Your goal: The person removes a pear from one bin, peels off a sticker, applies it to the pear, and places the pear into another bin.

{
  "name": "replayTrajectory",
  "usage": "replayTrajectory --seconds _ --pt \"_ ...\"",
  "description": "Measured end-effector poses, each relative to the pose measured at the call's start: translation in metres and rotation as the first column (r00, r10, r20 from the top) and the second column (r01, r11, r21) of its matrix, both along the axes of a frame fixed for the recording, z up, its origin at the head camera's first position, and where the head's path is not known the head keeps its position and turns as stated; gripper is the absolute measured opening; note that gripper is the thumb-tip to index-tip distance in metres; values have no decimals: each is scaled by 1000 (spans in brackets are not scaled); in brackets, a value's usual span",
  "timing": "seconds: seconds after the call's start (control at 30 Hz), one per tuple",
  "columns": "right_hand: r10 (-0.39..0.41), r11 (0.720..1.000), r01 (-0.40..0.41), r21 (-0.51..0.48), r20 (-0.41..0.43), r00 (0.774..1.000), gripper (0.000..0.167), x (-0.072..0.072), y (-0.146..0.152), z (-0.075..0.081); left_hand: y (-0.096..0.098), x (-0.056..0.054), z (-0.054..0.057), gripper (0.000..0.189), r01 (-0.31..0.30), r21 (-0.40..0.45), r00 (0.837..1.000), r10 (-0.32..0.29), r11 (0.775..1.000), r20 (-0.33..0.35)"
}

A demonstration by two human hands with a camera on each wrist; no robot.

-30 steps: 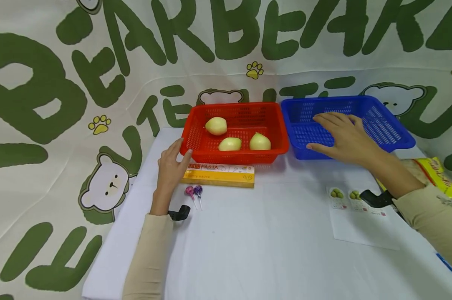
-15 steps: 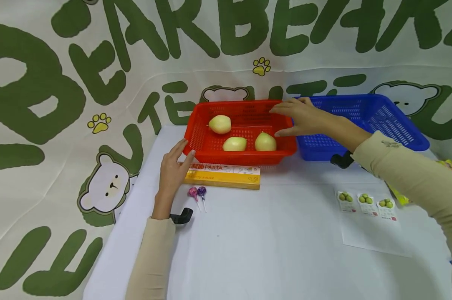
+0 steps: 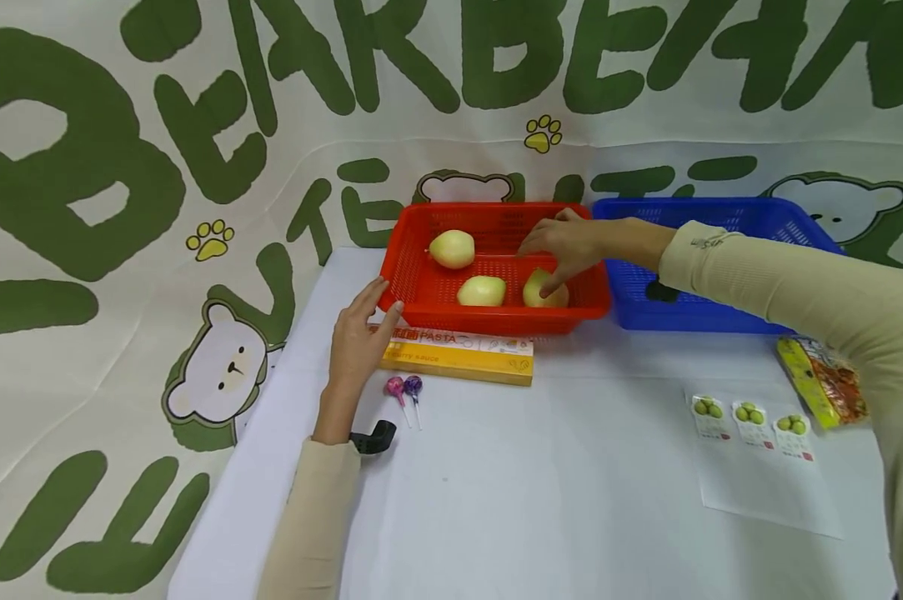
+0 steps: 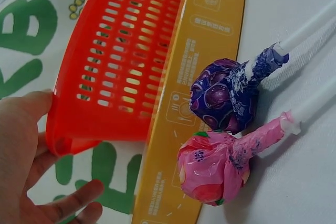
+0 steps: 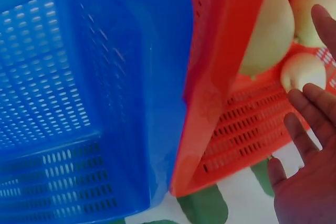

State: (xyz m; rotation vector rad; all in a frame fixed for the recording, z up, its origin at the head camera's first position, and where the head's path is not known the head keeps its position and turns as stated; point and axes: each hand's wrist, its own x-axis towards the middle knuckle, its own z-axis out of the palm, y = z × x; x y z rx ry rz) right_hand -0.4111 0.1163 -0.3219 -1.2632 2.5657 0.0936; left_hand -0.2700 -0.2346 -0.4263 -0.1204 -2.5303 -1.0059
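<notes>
A red basket (image 3: 421, 275) holds three pale yellow fruits: one at the back left (image 3: 452, 248), one in the middle (image 3: 482, 291), one at the right (image 3: 534, 287). My right hand (image 3: 564, 246) reaches into it from the right, and its straight fingertips touch the right fruit. In the right wrist view the spread fingers (image 5: 302, 124) hover beside the fruits (image 5: 268, 30) over the red basket (image 5: 220, 77). My left hand (image 3: 361, 333) rests against the basket's front left corner. The left wrist view shows its thumb (image 4: 26, 111) on that corner (image 4: 63, 140).
An empty blue basket (image 3: 721, 308) stands against the red one on the right. A yellow pasta box (image 3: 459, 357) lies in front of the red basket, with two lollipops (image 3: 404, 387) beside it. A paper sheet (image 3: 751, 467) and a snack packet (image 3: 822, 379) lie at the right.
My right hand left the blue basket, moved left over the red basket's rim and came down onto the right fruit. The left hand stayed at the corner.
</notes>
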Motion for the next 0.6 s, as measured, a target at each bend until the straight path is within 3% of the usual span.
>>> replayTrajectory --seconds 0.3,0.43,0.6 --pt "2 995 -4 103 20 1000 74 0 2 -22 4 0 1 58 -4 -6 1000 4 1000 0" --pt "39 991 -33 126 -47 998 72 2 3 -30 2 -2 1 59 -5 -14 1000 6 1000 5" --pt "16 992 2 122 -147 989 69 5 -5 -35 -2 -1 2 58 -17 -5 1000 17 1000 9"
